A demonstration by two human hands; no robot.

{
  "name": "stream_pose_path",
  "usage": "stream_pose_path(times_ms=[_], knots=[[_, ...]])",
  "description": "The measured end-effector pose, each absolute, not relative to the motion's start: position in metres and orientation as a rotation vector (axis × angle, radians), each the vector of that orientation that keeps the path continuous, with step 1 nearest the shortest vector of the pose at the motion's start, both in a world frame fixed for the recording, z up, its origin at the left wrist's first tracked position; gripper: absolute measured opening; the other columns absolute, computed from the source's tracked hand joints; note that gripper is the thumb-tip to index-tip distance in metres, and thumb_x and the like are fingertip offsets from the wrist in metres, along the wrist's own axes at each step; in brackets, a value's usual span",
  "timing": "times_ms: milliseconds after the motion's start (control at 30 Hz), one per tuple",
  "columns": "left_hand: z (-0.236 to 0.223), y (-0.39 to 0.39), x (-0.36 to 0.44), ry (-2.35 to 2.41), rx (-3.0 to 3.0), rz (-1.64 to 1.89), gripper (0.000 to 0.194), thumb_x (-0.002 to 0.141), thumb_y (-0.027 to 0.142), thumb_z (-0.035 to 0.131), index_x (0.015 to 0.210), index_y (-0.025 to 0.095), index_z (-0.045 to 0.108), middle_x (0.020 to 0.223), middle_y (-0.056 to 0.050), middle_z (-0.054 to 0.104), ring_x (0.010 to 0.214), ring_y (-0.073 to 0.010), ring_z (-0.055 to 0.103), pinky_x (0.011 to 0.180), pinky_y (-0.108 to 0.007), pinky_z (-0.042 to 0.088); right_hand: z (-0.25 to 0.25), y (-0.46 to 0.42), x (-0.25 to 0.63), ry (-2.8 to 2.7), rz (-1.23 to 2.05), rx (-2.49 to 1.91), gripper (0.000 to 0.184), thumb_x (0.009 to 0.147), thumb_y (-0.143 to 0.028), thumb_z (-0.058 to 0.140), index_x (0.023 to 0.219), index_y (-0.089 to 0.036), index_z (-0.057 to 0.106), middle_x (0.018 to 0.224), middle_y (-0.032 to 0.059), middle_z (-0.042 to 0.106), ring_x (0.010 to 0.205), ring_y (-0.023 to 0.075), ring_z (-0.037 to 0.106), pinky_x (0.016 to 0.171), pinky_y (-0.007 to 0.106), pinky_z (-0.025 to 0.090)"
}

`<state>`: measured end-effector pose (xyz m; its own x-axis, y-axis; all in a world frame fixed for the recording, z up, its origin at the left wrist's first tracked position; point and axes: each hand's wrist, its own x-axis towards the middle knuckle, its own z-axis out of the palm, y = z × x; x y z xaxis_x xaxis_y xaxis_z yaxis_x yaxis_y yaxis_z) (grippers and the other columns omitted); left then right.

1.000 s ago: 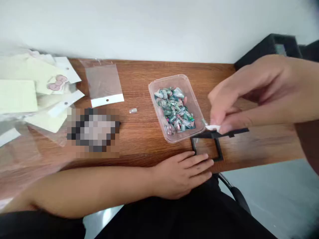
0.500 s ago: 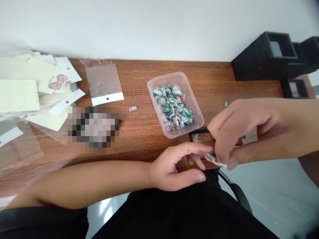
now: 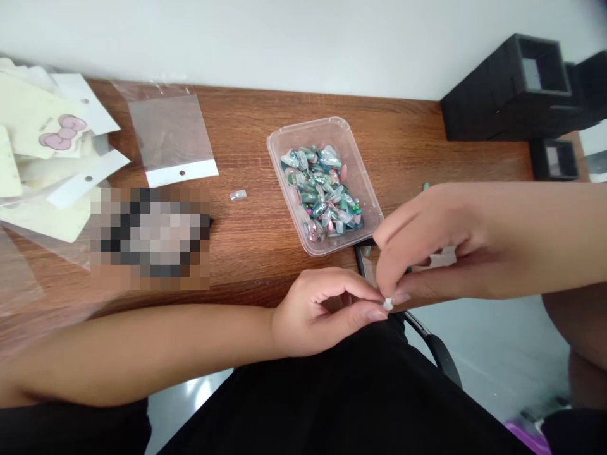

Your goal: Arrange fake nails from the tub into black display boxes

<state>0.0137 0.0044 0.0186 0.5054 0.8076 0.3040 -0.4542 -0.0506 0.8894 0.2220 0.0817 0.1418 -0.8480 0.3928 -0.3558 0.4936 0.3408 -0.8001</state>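
White wall (image 3: 284, 44) backs a wood-grain bench (image 3: 246, 253), with black boxes (image 3: 497, 95) stacked at upper right. Mid-frame, a clear tub (image 3: 310, 134) holds green, pink and clear nail-shaped pieces (image 3: 327, 189). Fingers apart half a second ago, the left hand (image 3: 303, 316) now pinches a small white piece (image 3: 387, 304) right of lower centre, meeting the right hand's (image 3: 427, 240) thumb-and-finger pinch: both share the work. What else those grips enclose is hidden; pixelation masks a dark-edged item (image 3: 156, 234) at left.
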Motion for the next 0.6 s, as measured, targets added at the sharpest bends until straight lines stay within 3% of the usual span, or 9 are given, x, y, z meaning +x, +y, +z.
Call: stream_pose_path(times_ms=[333, 433, 533, 600], knots=[[0.016, 0.004, 0.014, 0.356, 1.19, 0.989, 0.007, 0.09, 0.018, 0.078, 0.087, 0.012, 0.077, 0.083, -0.011, 0.081, 0.07, -0.014, 0.076, 0.067, -0.021, 0.062, 0.151, 0.084, 0.236, 2.565, -1.569, 0.847, 0.016, 0.094, -0.018, 0.068, 0.102, -0.031, 0.073, 0.069, -0.0096, 0.059, 0.053, 0.0007, 0.053, 0.044, 0.015, 0.042], [0.015, 0.005, 0.015, 0.342, 1.215, 1.013, 0.008, 0.087, 0.018, 0.08, 0.086, 0.011, 0.078, 0.081, -0.01, 0.081, 0.066, -0.0134, 0.075, 0.065, -0.021, 0.06, 0.155, 0.081, 0.235, 2.772, -1.297, 1.083, 0.005, 0.096, -0.031, 0.068, 0.096, -0.03, 0.073, 0.059, -0.0095, 0.049, 0.046, 0.0005, 0.043, 0.039, 0.017, 0.034], [0.014, 0.005, 0.016, 0.329, 1.205, 1.031, 0.01, 0.085, 0.02, 0.083, 0.085, 0.012, 0.078, 0.079, -0.009, 0.081, 0.064, -0.0127, 0.074, 0.063, -0.02, 0.059, 0.157, 0.083, 0.229, 2.913, -0.837, 1.366, 0.017, 0.094, -0.044, 0.068, 0.09, -0.027, 0.072, 0.06, -0.0093, 0.048, 0.051, -0.0009, 0.042, 0.045, 0.018, 0.033], [0.013, 0.005, 0.017, 0.325, 1.187, 1.034, 0.011, 0.083, 0.021, 0.085, 0.084, 0.014, 0.077, 0.079, -0.008, 0.081, 0.065, -0.0127, 0.075, 0.063, -0.019, 0.06, 0.155, 0.087, 0.222, 2.936, -0.512, 1.507, 0.024, 0.095, -0.042, 0.066, 0.08, -0.023, 0.068, 0.058, -0.0094, 0.043, 0.053, -0.0012, 0.035, 0.052, 0.021, 0.032]])
